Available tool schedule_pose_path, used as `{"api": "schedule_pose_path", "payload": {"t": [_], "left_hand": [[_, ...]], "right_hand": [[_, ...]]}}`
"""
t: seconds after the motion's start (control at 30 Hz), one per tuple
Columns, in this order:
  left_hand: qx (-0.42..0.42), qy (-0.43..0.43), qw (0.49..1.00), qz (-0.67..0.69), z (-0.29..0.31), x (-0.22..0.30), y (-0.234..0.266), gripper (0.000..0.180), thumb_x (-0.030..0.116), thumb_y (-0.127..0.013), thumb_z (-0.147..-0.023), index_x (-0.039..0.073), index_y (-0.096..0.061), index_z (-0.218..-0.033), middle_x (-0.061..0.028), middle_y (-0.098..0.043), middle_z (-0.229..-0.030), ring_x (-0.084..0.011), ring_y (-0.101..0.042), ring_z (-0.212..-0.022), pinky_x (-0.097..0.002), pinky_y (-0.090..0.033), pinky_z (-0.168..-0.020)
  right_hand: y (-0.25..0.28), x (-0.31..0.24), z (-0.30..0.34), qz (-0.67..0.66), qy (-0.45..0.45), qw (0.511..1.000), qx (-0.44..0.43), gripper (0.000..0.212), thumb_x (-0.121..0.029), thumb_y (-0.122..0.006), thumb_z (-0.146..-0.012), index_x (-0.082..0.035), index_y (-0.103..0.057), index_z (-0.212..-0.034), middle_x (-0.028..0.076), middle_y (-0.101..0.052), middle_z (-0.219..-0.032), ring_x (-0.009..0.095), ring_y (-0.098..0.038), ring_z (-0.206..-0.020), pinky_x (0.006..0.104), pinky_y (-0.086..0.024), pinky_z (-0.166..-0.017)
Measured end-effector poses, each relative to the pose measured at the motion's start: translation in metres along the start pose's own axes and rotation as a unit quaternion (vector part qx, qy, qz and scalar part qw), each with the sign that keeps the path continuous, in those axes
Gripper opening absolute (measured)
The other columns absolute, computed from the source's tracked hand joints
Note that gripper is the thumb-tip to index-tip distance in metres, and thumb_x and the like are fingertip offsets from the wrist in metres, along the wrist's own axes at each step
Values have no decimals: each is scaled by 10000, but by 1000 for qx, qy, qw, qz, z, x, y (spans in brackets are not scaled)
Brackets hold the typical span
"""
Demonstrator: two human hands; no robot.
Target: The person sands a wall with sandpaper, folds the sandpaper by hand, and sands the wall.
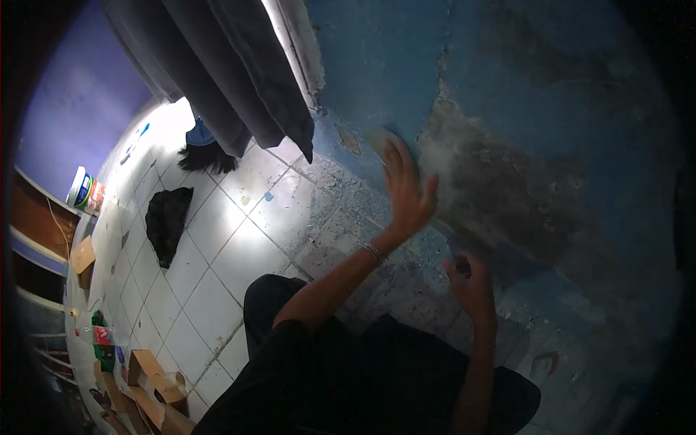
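Note:
Stretched against the lower part of the blue wall (377, 69), my left hand (409, 199) has its fingers over a pale flat piece (380, 139), like sandpaper, slightly blurred. A bracelet (373, 251) circles that wrist. Right of this hand, the wall has a rough patch (518, 185) where paint is gone and grey-brown plaster shows. My right hand (473, 288) is held lower, near the foot of the wall, with fingers loosely bent and the thumb apart. Nothing shows in it.
Flakes and dust (341, 210) cover the white tiles along the wall. A dark curtain (225, 72) hangs at upper left, bristles (206, 158) beneath it. A black cloth-like piece (168, 223) lies on the floor. A bucket (87, 192), cardboard (156, 377) and a plastic bottle (98, 335) are at left.

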State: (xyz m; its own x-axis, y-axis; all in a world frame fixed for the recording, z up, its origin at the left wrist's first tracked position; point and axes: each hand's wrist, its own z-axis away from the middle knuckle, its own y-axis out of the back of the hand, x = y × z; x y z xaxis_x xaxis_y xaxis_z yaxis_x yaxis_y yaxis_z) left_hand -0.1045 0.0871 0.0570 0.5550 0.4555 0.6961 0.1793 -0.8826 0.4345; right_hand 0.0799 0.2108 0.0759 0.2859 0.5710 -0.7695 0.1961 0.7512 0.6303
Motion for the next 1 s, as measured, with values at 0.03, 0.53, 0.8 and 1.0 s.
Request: {"api": "schedule_pose_path", "payload": {"t": [0.03, 0.53, 0.8, 1.0], "left_hand": [[26, 1, 1000, 4, -20, 0, 9, 869, 518, -423, -974, -7, -13, -1533, -270, 31, -1587, -424, 31, -1474, -595, 17, -1139], [25, -3, 1000, -5, -22, -1, 16, 838, 512, -369, -985, -42, -41, -1521, -305, 27, -1573, -459, 30, -1463, -622, 28, -1126], [3, -33, 999, -31, 5, -8, -5, 840, 508, -377, -984, -43, -41, -1520, -304, 29, -1573, -463, 29, -1461, -598, 38, -1137], [47, -13, 998, -38, -36, 1, 21, 851, 511, -372, -988, -62, -25, -1512, -317, 20, -1566, -465, 24, -1460, -594, 44, -1138]], "right_hand": [[2, -1, -2, 0, -22, 1000, -11, 424, -313, -714, -874, 31, -640, -1112, 143, -679, -965, 199, -649, -841, 342, -522, -755], [7, -9, -1, 13, -19, 1000, -14, 432, -309, -718, -864, 39, -639, -1109, 166, -683, -966, 228, -663, -889, 360, -516, -799], [10, -20, 0, 14, -23, 999, -31, 442, -317, -720, -862, 39, -638, -1112, 165, -684, -952, 235, -664, -885, 371, -512, -801], [10, -14, 0, 20, -30, 999, -39, 470, -370, -680, -889, 15, -623, -1153, 199, -667, -1017, 300, -658, -937, 420, -520, -828]]}}
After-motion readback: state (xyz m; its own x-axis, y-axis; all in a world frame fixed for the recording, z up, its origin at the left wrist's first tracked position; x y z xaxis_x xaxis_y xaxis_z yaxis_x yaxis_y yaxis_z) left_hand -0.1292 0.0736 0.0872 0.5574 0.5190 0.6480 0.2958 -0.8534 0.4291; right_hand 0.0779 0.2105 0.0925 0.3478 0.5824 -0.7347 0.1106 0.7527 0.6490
